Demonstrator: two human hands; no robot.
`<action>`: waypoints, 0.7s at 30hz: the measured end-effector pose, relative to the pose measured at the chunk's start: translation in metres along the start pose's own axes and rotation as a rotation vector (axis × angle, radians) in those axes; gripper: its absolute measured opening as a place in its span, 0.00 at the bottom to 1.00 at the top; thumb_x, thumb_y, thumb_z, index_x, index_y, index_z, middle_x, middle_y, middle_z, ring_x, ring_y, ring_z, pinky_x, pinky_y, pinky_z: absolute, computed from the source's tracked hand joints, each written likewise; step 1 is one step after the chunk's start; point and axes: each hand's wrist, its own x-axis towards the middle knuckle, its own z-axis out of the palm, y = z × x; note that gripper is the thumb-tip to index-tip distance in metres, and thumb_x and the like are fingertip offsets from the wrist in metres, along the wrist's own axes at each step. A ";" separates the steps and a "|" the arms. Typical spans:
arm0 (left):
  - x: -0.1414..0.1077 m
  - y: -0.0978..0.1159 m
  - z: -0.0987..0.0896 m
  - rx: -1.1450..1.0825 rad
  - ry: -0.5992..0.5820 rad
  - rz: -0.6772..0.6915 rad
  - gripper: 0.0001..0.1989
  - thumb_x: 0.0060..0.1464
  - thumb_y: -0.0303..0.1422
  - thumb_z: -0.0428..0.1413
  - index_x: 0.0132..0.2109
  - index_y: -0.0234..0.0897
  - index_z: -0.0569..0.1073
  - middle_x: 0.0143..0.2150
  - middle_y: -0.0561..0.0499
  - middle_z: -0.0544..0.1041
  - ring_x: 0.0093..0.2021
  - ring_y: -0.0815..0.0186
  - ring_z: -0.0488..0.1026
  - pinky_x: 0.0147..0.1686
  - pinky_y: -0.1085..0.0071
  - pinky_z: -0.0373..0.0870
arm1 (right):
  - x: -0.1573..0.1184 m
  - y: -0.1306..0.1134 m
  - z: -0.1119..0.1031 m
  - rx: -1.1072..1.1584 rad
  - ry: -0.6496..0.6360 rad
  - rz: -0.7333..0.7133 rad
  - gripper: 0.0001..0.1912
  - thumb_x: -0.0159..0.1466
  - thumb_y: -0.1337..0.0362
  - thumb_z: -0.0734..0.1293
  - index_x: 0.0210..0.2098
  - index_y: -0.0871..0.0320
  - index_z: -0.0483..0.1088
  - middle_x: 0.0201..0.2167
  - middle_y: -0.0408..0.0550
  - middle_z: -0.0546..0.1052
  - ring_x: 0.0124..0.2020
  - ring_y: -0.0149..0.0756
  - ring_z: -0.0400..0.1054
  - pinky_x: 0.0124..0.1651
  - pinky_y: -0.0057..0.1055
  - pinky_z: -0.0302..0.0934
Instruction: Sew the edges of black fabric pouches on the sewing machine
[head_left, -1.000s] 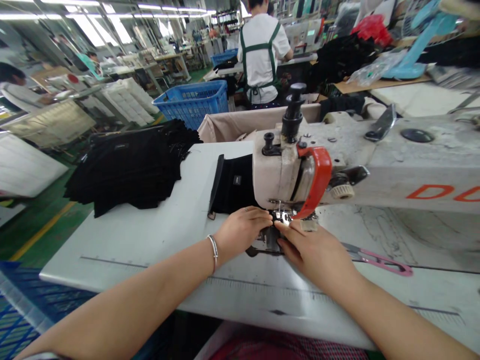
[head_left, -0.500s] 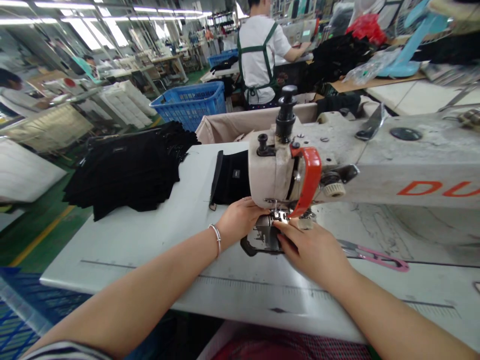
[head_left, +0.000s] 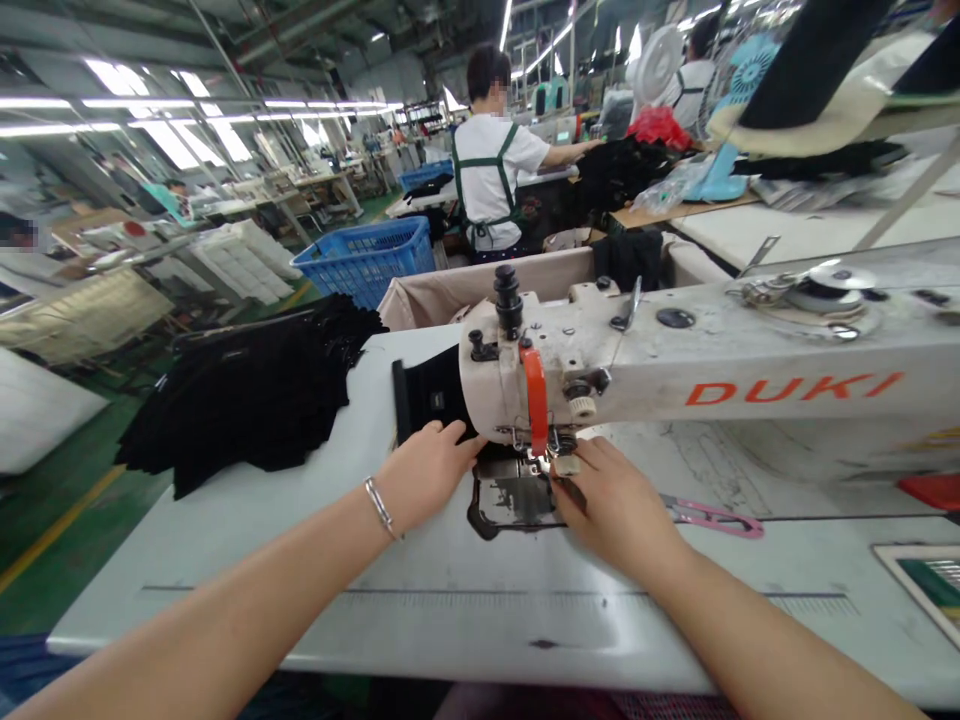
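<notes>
A black fabric piece with a small label lies left of the sewing machine and runs behind its head towards the needle. My left hand, wearing a bangle, rests on the near edge of this fabric with its fingers stretched out flat. Just right of the presser foot is my right hand, fingers bent but apart, thumb side nearest the metal plate. Some of its fingertips are hidden by the parts around the foot. An orange guard hangs in front of the needle area.
Pink-handled snips lie right of my right hand. A stack of black fabric pieces covers the table's left end. Behind the machine are a beige cloth bin, a blue basket and a person in an apron.
My left hand has moved left, away from the needle, onto the fabric's near edge. My right hand has shifted slightly, its fingers more bent beside the foot. The camera view has tilted up and turned right.
</notes>
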 end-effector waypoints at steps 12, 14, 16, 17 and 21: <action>-0.010 0.002 0.041 -0.206 0.063 0.275 0.21 0.63 0.26 0.48 0.63 0.36 0.60 0.63 0.43 0.65 0.65 0.63 0.58 0.64 0.56 0.60 | 0.000 0.007 -0.001 -0.046 -0.012 0.013 0.05 0.56 0.68 0.65 0.33 0.58 0.66 0.33 0.49 0.69 0.39 0.43 0.62 0.42 0.39 0.58; -0.013 0.004 0.046 -0.250 0.059 0.265 0.22 0.63 0.26 0.47 0.63 0.38 0.60 0.63 0.43 0.64 0.66 0.63 0.57 0.65 0.54 0.58 | -0.003 0.010 -0.001 -0.027 -0.024 -0.007 0.04 0.56 0.67 0.66 0.32 0.57 0.66 0.33 0.48 0.69 0.38 0.42 0.63 0.42 0.38 0.58; -0.018 0.016 0.047 -0.286 0.067 0.196 0.22 0.63 0.25 0.48 0.62 0.38 0.61 0.63 0.44 0.65 0.66 0.63 0.58 0.65 0.53 0.57 | -0.004 0.013 0.000 -0.004 -0.009 0.002 0.03 0.60 0.68 0.64 0.35 0.58 0.66 0.35 0.48 0.70 0.38 0.40 0.64 0.41 0.35 0.59; -0.020 0.025 0.048 -0.303 0.086 0.134 0.21 0.63 0.25 0.48 0.61 0.38 0.62 0.63 0.44 0.65 0.66 0.63 0.58 0.65 0.53 0.57 | -0.004 0.015 0.002 0.006 0.005 0.016 0.04 0.62 0.68 0.63 0.37 0.58 0.67 0.37 0.50 0.70 0.38 0.39 0.65 0.39 0.34 0.60; -0.025 0.068 0.050 -0.316 0.186 -0.100 0.19 0.61 0.23 0.48 0.59 0.35 0.65 0.62 0.42 0.66 0.66 0.58 0.57 0.63 0.47 0.59 | -0.005 0.016 0.008 0.043 0.029 0.013 0.07 0.67 0.69 0.59 0.40 0.60 0.68 0.38 0.52 0.71 0.40 0.39 0.66 0.39 0.34 0.61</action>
